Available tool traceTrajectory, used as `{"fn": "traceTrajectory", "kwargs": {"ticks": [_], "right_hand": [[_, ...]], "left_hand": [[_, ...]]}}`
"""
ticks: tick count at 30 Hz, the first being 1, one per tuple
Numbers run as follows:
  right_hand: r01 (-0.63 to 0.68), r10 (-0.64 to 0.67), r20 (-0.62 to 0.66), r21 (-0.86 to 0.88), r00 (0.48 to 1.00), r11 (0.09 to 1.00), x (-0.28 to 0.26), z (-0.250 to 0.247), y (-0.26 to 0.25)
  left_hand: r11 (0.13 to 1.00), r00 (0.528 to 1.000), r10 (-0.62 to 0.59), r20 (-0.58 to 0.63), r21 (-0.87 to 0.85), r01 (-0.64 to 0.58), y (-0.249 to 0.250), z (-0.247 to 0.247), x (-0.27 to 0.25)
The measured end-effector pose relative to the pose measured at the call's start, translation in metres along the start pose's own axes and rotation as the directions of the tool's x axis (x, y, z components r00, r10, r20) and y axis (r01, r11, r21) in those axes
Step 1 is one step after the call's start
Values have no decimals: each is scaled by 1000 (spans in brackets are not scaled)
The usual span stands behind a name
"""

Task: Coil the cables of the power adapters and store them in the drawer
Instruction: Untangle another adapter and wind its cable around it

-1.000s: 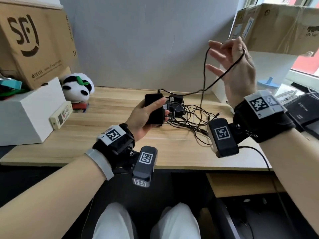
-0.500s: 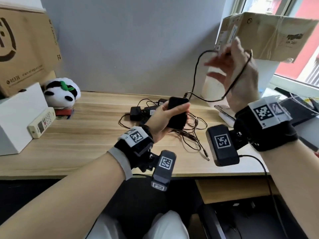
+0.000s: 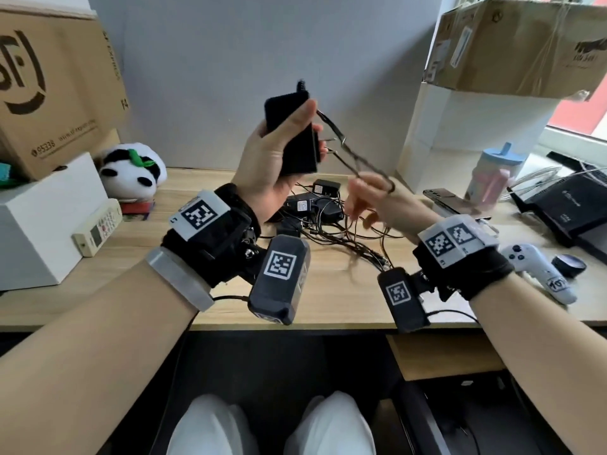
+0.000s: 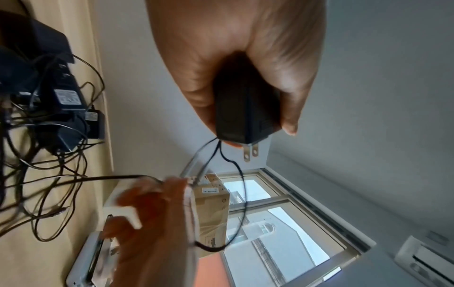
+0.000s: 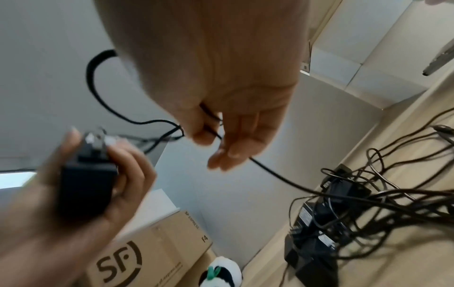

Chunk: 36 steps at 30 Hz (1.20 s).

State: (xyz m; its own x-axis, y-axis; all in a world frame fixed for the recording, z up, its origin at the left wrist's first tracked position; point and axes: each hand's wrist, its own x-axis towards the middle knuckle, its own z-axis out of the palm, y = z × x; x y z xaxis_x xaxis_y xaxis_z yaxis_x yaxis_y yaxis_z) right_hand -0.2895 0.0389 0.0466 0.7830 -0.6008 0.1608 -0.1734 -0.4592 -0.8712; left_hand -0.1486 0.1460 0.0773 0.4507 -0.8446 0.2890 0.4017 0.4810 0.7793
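Note:
My left hand (image 3: 279,152) grips a black power adapter (image 3: 292,133) upright above the desk, thumb across its face; its plug prongs (image 4: 250,153) point toward the right hand. The adapter's thin black cable (image 3: 354,159) runs in loops to my right hand (image 3: 377,198), which pinches it between thumb and fingers (image 5: 203,128), blurred by motion. From there the cable (image 5: 282,178) trails down into a tangled pile of several black adapters and cords (image 3: 315,211) on the wooden desk (image 3: 131,257). A drawer front (image 3: 443,356) shows under the desk at right.
At left stand an SF cardboard box (image 3: 56,93), a white box (image 3: 39,218), a remote (image 3: 98,228) and a panda plush (image 3: 134,169). At right are a white box with a carton (image 3: 512,44), a phone (image 3: 450,200), a bottle (image 3: 492,178), a white controller (image 3: 538,267) and black devices (image 3: 571,205).
My left hand lifted the adapter from near the desk to well above it. My right hand came down from high up toward the adapter, drawing the cable into loops.

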Motion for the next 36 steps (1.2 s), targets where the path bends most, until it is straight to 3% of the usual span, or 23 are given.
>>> {"fn": "traceTrajectory", "kwargs": {"ticks": [3,5,8,11,14,16,18,20,22,25,29,32,36], "right_hand": [[143,-124,-229,66,966,988,11,-12,-14],[223,-208,-275,26,939,974,20,-17,-21],[319,-368,-324,-196,872,927,30,-21,-25],[313,-412,-325,-316,851,896,37,-19,-17],[44,-230,-300,-521,926,853,47,-18,11],[-233,97,-246,-616,964,753,48,-18,34],[-448,433,-165,-544,886,709,40,-16,53],[-497,515,-128,-533,847,685,29,-13,66],[-439,423,-177,-595,888,673,22,-8,77],[-235,161,-184,-516,970,824,17,5,82],[29,-100,-125,-470,987,882,14,27,70],[112,-128,-17,-381,992,918,18,42,70],[74,-79,-7,-276,997,958,20,58,75]], "left_hand": [[1000,994,-7,-107,8,8,-4,-20,2],[999,991,-28,-135,33,33,-11,-30,-1],[996,986,-29,-165,75,42,-19,-40,-4],[992,980,-16,-199,117,40,-22,-47,-3],[975,959,-90,-269,172,140,-27,-56,0],[936,913,-207,-351,200,289,-32,-68,-1],[882,866,-309,-393,221,416,-39,-79,-6],[854,839,-364,-406,215,474,-45,-88,-11],[840,831,-402,-384,208,502,-50,-93,-15],[806,841,-451,-299,268,528,-56,-92,-18],[772,867,-470,-167,397,496,-61,-86,-24],[826,901,-423,-98,368,428,-62,-85,-28],[900,920,-351,-172,210,382,-61,-87,-30]]}}
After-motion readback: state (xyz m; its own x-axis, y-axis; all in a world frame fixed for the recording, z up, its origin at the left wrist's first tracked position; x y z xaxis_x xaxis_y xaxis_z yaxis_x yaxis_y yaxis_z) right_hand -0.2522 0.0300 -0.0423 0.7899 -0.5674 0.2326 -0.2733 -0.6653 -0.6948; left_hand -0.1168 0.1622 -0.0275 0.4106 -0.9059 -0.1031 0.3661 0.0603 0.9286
